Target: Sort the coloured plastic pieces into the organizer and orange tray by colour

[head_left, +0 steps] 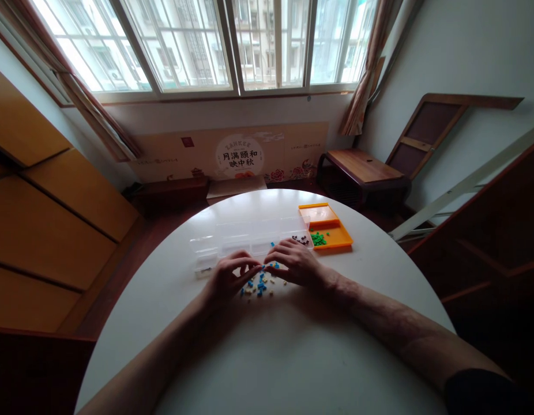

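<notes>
On the white round table, my left hand point(232, 274) is closed in a pinch at the edge of a loose pile of small blue and cream building bricks point(261, 285). Whatever sits between its thumb and fingertips is too small to make out. Just to the right, my right hand point(299, 264) hovers low over the pile, its fingers stretched forward and the thumb apart from them. Right behind both hands lies a clear plastic compartment box point(232, 230), partly covered by them. A few dark pieces point(300, 239) show in its right end, with a blue piece nearby.
An orange tray point(342, 235) with small green bricks point(319, 238) lies at the back right, beside the clear box. The white table point(267, 357) has a curved edge. Beyond it stand a low wooden side table point(357, 164), a printed board point(180, 153) and windows.
</notes>
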The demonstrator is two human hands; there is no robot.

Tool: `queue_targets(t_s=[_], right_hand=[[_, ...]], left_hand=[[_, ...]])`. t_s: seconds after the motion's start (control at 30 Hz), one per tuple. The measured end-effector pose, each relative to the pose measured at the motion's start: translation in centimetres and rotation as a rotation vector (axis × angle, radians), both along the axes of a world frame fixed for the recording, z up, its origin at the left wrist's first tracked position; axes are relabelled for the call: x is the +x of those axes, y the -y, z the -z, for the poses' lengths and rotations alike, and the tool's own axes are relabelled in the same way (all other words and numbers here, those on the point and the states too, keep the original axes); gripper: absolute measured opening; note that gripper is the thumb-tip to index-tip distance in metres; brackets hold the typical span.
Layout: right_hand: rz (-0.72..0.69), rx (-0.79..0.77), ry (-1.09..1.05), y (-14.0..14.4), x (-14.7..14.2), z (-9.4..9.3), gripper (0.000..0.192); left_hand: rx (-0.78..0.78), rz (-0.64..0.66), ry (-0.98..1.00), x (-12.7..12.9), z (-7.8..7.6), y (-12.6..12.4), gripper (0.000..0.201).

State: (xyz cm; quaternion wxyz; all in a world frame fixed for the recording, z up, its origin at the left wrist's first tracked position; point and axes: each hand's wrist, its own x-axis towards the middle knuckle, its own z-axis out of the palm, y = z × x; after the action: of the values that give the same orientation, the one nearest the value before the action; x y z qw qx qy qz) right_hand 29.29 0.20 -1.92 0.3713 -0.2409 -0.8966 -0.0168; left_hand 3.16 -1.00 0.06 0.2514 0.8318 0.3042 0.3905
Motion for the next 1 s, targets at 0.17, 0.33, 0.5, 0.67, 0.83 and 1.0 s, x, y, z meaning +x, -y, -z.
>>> queue_targets(t_s=[0.17,0.33,0.5,0.67,0.83,1.0], right_hand=[[-0.022,-0.019,-0.023,-0.1,-0.1,0.0,0.01],[-0.064,-0.095,-0.112,-0.1,0.0,-0.1,0.005],[0.265,-0.108,-0.277,-0.7,0.4,0.4,0.008],[0.388,-0.134,-0.285,-1.0,0.6,0.4,0.005],[0.233,-0.137,-0.155,-0.5,0.3,0.2,0.008],[-0.014,-0.135,0.07,-0.1,0.8,-0.2,0.011]], left_hand=[[-0.002,0.014,0.022,0.0,0.2,-0.1,0.022],[0.023,-0.01,0.015,0.0,-0.1,0.1,0.019],[0.035,-0.1,-0.059,0.0,-0.3,0.5,0.022],[0.043,-0.066,-0.118,0.0,-0.1,0.3,0.015],[0.053,-0.09,-0.145,-0.3,0.2,0.1,0.014],[0.119,-0.109,-0.264,-0.4,0.0,0.3,0.013]])
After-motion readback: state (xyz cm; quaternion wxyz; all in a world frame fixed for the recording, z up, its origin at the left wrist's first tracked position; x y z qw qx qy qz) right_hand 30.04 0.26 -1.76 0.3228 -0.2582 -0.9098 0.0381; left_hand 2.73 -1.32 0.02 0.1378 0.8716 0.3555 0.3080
